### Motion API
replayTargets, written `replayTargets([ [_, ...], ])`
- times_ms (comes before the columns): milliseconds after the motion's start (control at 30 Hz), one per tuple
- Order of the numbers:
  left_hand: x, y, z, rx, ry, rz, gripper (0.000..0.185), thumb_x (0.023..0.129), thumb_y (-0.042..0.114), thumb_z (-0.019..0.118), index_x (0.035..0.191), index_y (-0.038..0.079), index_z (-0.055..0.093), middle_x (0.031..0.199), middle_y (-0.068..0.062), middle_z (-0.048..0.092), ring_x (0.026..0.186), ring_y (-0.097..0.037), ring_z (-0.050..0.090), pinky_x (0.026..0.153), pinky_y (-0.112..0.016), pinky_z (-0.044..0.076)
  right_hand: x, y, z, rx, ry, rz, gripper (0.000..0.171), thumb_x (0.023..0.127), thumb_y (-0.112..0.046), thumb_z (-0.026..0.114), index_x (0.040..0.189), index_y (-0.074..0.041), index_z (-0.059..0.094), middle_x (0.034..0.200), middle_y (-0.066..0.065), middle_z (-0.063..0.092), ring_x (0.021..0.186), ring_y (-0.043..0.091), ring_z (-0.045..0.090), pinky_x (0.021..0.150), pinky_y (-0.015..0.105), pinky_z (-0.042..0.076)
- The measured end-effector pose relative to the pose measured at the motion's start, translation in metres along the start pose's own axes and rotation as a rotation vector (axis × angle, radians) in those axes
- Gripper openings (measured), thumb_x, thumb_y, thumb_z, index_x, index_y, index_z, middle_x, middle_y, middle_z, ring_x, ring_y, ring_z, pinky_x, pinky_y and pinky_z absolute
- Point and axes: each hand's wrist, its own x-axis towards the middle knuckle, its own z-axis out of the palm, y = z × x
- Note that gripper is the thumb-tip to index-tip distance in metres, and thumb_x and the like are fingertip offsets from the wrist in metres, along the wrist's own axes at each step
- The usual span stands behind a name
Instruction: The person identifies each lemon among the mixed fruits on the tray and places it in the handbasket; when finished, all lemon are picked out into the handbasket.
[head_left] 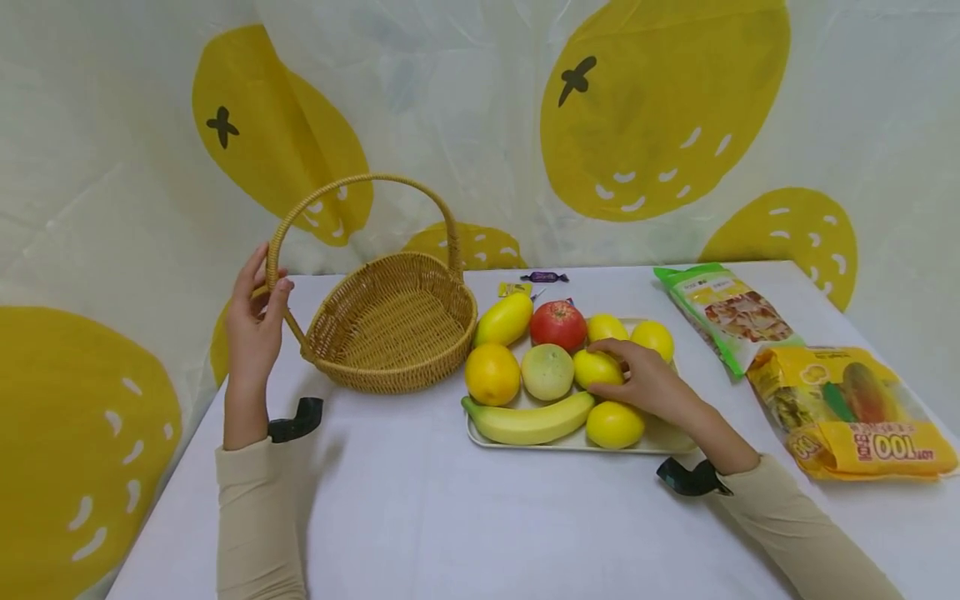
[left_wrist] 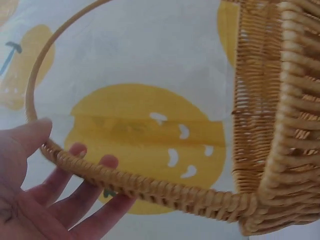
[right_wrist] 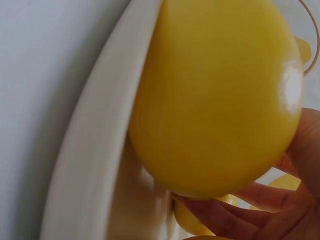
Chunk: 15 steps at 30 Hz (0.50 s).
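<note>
My left hand (head_left: 255, 321) holds the handle of a woven wicker basket (head_left: 390, 379) on its left side. In the left wrist view, the thumb lies on one side of the handle (left_wrist: 150, 186) and the fingers (left_wrist: 107, 162) lie along the other. My right hand (head_left: 652, 379) has its thumb and fingers around a lemon (head_left: 596, 367) on the right part of a pale tray (head_left: 495, 442). Closer to me sits another lemon (head_left: 615, 425), which fills much of the right wrist view and hides the gripped one there.
The tray also bears a banana (head_left: 528, 421), an orange (head_left: 492, 374), a pale green round fruit (head_left: 547, 372), a pomegranate (head_left: 558, 326), a mango (head_left: 504, 320) and further lemons (head_left: 652, 338). Green (head_left: 731, 312) and yellow (head_left: 851, 412) food bags lie right; a purple-wrapped candy (head_left: 545, 277) lies behind.
</note>
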Motion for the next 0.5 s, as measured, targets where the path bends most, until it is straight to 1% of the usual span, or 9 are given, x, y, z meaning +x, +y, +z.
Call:
replayTargets([
  [33, 0.0003, 0.0003, -0.0025, -0.001, -0.007, -0.003, 0.051, 0.099, 0.014, 0.058, 0.147, 0.024, 0.045, 0.107, 0.017, 0.057, 0.093, 0.003, 0.06, 0.083, -0.012, 0.048, -0.0001, 0.0, 0.0009, 0.001, 0.003, -0.007, 0.052, 0.086, -0.021, 0.076, 0.129, -0.001, 0.057, 0.125, 0.018, 0.061, 0.1, 0.031, 0.056, 0.088, 0.05, 0.051],
  [100, 0.0004, 0.0013, -0.0066, -0.009, -0.017, -0.006, 0.05, 0.098, 0.013, 0.058, 0.146, 0.023, 0.047, 0.106, 0.016, 0.059, 0.091, 0.002, 0.061, 0.081, -0.01, 0.049, -0.0001, 0.0007, 0.0021, 0.001, 0.008, -0.011, 0.051, 0.085, -0.02, 0.076, 0.129, -0.001, 0.057, 0.124, 0.017, 0.061, 0.099, 0.03, 0.055, 0.088, 0.05, 0.051],
  [200, 0.0004, 0.0028, -0.0098, 0.003, -0.025, -0.014, 0.05, 0.097, 0.012, 0.059, 0.145, 0.024, 0.049, 0.107, 0.009, 0.061, 0.089, 0.002, 0.062, 0.078, -0.008, 0.05, -0.0002, 0.002, 0.0033, -0.003, 0.022, -0.017, 0.05, 0.085, -0.019, 0.076, 0.128, -0.001, 0.057, 0.123, 0.017, 0.062, 0.099, 0.03, 0.055, 0.088, 0.049, 0.051],
  [333, -0.0001, 0.005, -0.0103, 0.015, -0.028, -0.031, 0.049, 0.097, 0.015, 0.06, 0.144, 0.026, 0.05, 0.111, -0.001, 0.061, 0.089, 0.001, 0.062, 0.077, -0.008, 0.05, -0.0003, 0.0033, 0.0034, -0.006, 0.037, -0.017, 0.05, 0.085, -0.018, 0.077, 0.127, -0.001, 0.058, 0.123, 0.017, 0.062, 0.1, 0.03, 0.055, 0.089, 0.05, 0.05],
  [433, 0.0002, 0.0051, -0.0106, 0.018, -0.023, -0.043, 0.049, 0.097, 0.017, 0.06, 0.143, 0.028, 0.051, 0.112, -0.003, 0.062, 0.088, 0.001, 0.062, 0.076, -0.008, 0.051, -0.0004, 0.0033, 0.002, 0.01, 0.035, -0.006, 0.051, 0.085, -0.019, 0.076, 0.128, -0.001, 0.057, 0.124, 0.017, 0.061, 0.101, 0.031, 0.054, 0.09, 0.051, 0.05],
  [500, 0.0005, 0.0047, -0.0107, 0.018, -0.019, -0.045, 0.048, 0.097, 0.018, 0.06, 0.143, 0.029, 0.051, 0.111, 0.0, 0.062, 0.088, 0.001, 0.062, 0.076, -0.008, 0.051, -0.0001, 0.003, 0.0006, 0.024, 0.036, 0.007, 0.051, 0.085, -0.02, 0.076, 0.129, -0.002, 0.056, 0.126, 0.018, 0.06, 0.103, 0.031, 0.054, 0.091, 0.051, 0.049],
])
